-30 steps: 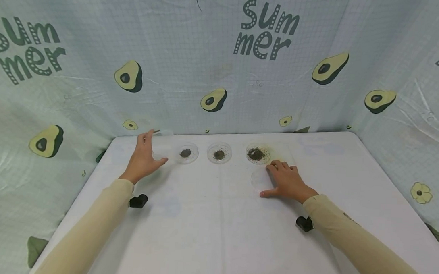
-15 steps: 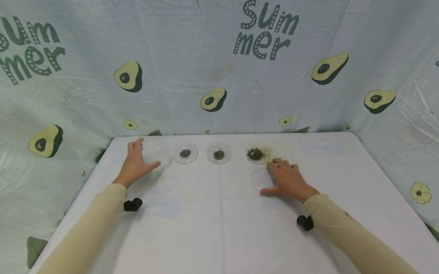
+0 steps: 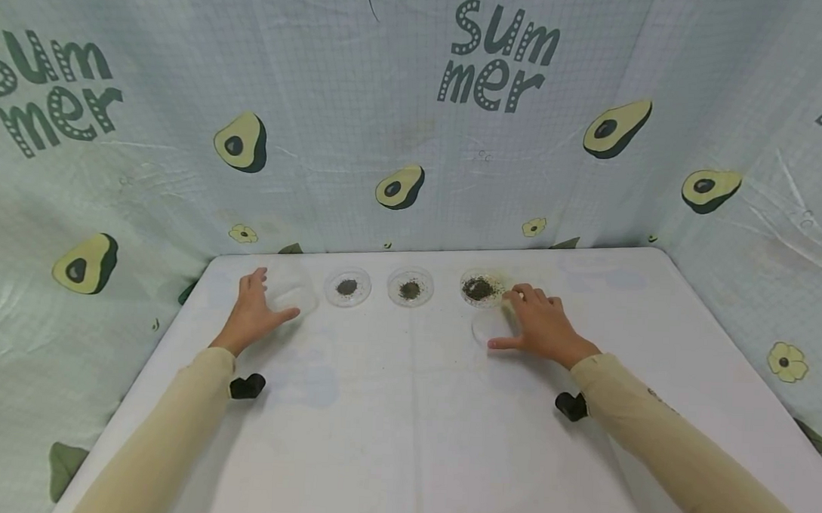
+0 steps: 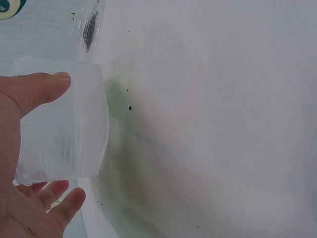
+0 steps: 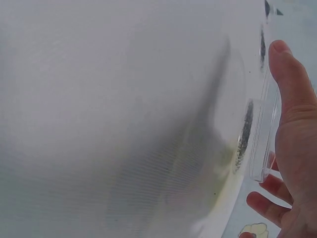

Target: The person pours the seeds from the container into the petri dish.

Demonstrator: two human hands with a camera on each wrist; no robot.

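My left hand (image 3: 251,315) holds a frosted clear plastic cup (image 4: 69,129) at the table's left rear, thumb on one side and fingers on the other. The cup is faint in the head view. My right hand (image 3: 541,325) grips a thin clear round lid or dish (image 5: 262,134) by its edge, seen edge-on in the right wrist view. It is in front of a petri dish (image 3: 481,289) with dark, grainy matter and yellowish specks. Two further petri dishes, a middle one (image 3: 411,288) and a left one (image 3: 347,287), each contain a small dark heap.
A white cloth covers the table (image 3: 391,429). Behind it hangs a printed curtain (image 3: 334,118) with avocados and lettering, which also runs along both sides. Small dark specks lie on the cloth near my left hand.
My left hand has drawn left and down with the cup, away from the table's back edge. My right hand has shifted slightly up in the head view with the clear disc.
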